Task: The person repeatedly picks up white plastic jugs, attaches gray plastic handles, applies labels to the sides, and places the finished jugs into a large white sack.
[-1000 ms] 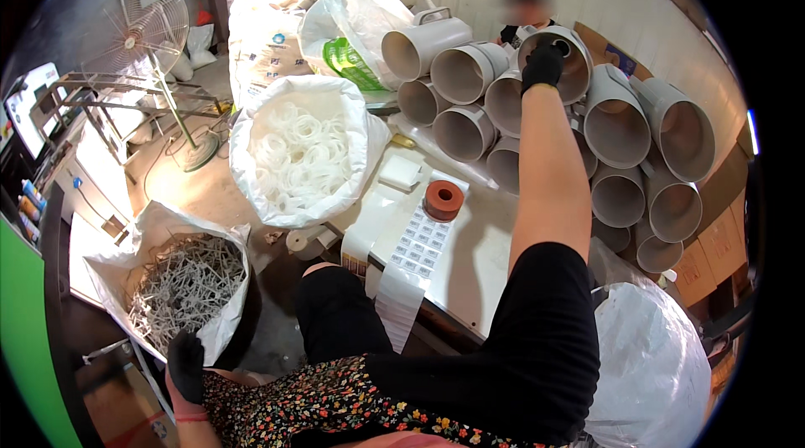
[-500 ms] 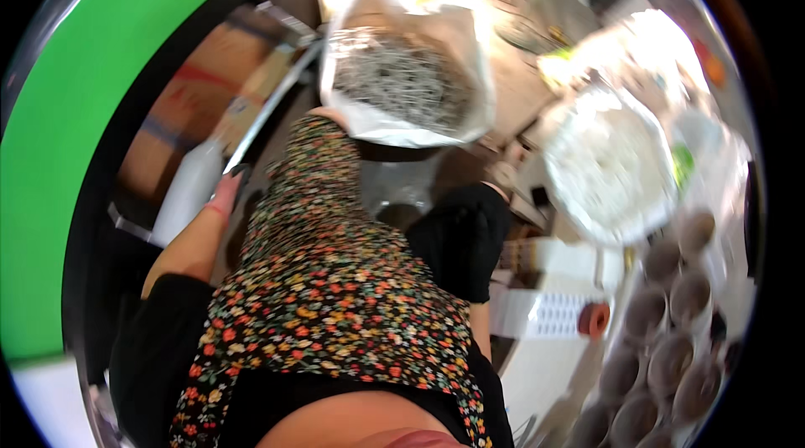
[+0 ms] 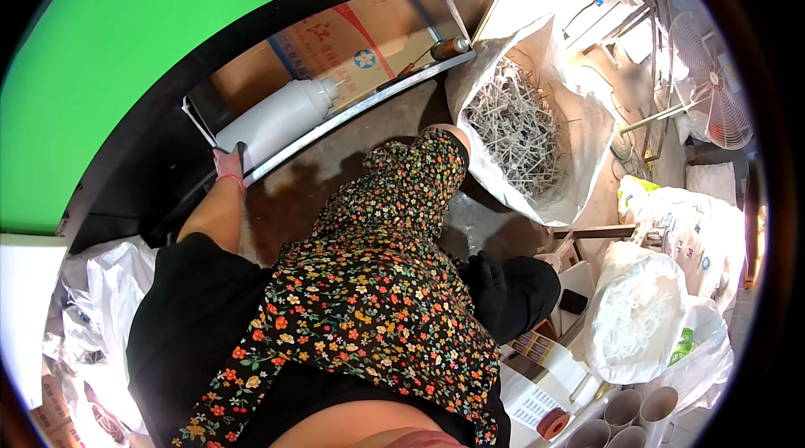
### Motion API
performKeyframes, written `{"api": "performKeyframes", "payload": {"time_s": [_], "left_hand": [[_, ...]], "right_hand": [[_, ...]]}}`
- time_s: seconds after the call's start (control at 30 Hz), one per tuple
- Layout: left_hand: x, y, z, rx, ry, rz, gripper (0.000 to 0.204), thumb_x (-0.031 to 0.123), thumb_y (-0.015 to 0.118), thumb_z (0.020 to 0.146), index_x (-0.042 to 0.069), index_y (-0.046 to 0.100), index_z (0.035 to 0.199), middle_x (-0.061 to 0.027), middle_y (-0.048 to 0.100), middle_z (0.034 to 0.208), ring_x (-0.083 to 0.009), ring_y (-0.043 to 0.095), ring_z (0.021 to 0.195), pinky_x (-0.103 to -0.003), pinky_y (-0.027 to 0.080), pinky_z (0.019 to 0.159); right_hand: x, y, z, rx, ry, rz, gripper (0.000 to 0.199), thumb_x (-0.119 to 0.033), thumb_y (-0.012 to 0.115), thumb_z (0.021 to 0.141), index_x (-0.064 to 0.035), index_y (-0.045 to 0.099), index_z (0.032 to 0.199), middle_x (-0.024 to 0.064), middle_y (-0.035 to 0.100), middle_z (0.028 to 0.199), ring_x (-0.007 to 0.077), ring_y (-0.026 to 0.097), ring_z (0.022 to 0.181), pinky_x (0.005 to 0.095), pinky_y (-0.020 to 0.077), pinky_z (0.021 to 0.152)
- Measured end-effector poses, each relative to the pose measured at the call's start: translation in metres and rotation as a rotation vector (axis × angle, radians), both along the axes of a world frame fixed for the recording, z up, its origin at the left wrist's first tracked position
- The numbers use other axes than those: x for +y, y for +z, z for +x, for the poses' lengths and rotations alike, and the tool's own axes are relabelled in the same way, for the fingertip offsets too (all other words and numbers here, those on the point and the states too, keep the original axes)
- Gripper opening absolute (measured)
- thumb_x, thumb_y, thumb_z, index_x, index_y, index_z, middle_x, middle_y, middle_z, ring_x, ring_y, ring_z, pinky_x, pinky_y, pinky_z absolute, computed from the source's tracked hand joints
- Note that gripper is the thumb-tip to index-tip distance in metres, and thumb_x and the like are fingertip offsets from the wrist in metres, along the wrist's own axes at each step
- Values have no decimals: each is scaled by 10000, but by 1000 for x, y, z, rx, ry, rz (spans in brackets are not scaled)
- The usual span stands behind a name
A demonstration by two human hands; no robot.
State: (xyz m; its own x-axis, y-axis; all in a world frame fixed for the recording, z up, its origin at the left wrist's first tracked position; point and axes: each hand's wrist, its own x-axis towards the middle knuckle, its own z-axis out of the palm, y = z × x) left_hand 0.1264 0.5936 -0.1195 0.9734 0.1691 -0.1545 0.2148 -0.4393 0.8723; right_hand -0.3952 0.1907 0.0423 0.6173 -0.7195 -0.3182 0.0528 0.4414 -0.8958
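My left hand (image 3: 229,165), with a red string at the wrist and dark-covered fingertips, is closed at the metal edge (image 3: 289,142) of a low shelf under a green-topped machine. Right beside those fingers is the base of a grey plastic bottle (image 3: 281,117), lying on its side with its nozzle pointing to the upper right. In a black glove, my right hand (image 3: 489,282) rests on my dark-trousered right knee, fingers stretched out and holding nothing. The black cloth makes its outline hard to see.
A brown printed carton (image 3: 352,46) and a screwdriver-like tool (image 3: 449,49) are on the shelf. Ahead stands a large white sack (image 3: 579,196) of thin grey plastic pieces. To the right are a white lined bag (image 3: 637,314), a phone (image 3: 573,301), cardboard tubes (image 3: 622,408) and a fan (image 3: 713,79).
My view has swung to the left, so the shelf, bottle and sack appear farther right. My left hand is still at the shelf edge, and my right hand still rests on my knee.
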Motion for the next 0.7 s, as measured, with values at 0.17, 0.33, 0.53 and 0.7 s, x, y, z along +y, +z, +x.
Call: {"api": "performKeyframes", "payload": {"time_s": [0.17,0.33,0.53,0.7], "left_hand": [[-97,33,-68,244,266,137,890,521,697,745,-46,382,1353,-281,505,1301,-388,460,1248,-427,411,1003],[-107,9,-59,-110,193,-82,635,307,701,814,-44,469,1289,-217,578,1226,-344,573,1108,-379,433,983],[-236,105,-89,-19,-274,-865,500,162,717,830,-19,531,1257,-90,619,1126,-190,590,987,-306,466,877],[-299,199,-149,29,-632,-899,442,146,671,875,-15,534,1263,-78,619,1143,-169,597,1007,-279,492,842]], "right_hand": [[-29,-11,-27,62,39,-84,253,-135,567,953,13,590,1157,59,646,968,125,586,817,263,474,737],[-26,-20,-27,67,31,-26,252,-123,565,951,13,587,1162,70,658,990,135,600,835,266,483,751],[-29,-11,-24,8,-20,-41,247,-118,578,945,10,594,1155,67,661,1002,135,603,848,272,485,753],[-49,35,-40,221,-202,-716,308,-99,561,944,10,540,1231,96,618,1074,201,592,1003,323,503,849]]}}
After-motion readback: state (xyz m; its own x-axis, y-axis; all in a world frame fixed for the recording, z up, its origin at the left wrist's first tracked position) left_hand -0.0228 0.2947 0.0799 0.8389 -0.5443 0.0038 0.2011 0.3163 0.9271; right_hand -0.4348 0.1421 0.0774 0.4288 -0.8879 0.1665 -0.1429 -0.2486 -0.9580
